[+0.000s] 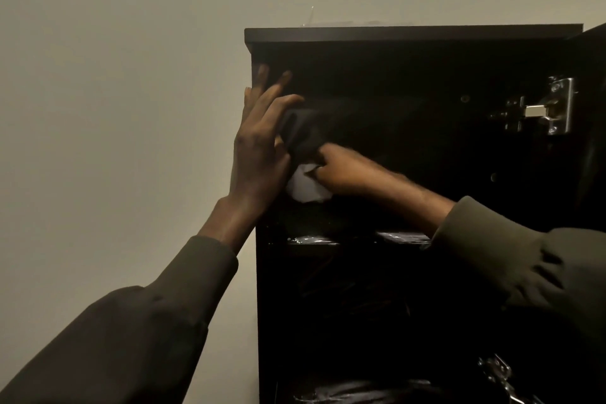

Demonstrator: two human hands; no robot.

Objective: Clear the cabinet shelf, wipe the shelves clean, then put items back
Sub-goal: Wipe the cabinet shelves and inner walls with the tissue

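While 2 hands work at the top compartment of 1 dark cabinet point(413, 33), the head camera looks up at its open front against a plain pale wall point(114, 75). The left hand point(259, 144) is raised at the cabinet's left edge, fingers straight and spread, its fingertips against a dark bundle of cloth point(305, 131) inside the compartment. The right hand point(341, 170) reaches in from the right, fingers curled round 1 white wad point(303, 187), cloth or paper, which sits low in the compartment just below the dark bundle and beside the left palm. Both arms wear dark olive sleeves point(511, 239). 1 shelf point(311, 241) runs below the hands, with shiny wrapped items on it too dim to identify. 2 metal hinges show on the right side: 1 upper hinge point(544, 108) and 1 lower hinge point(498, 374) near the bottom edge.
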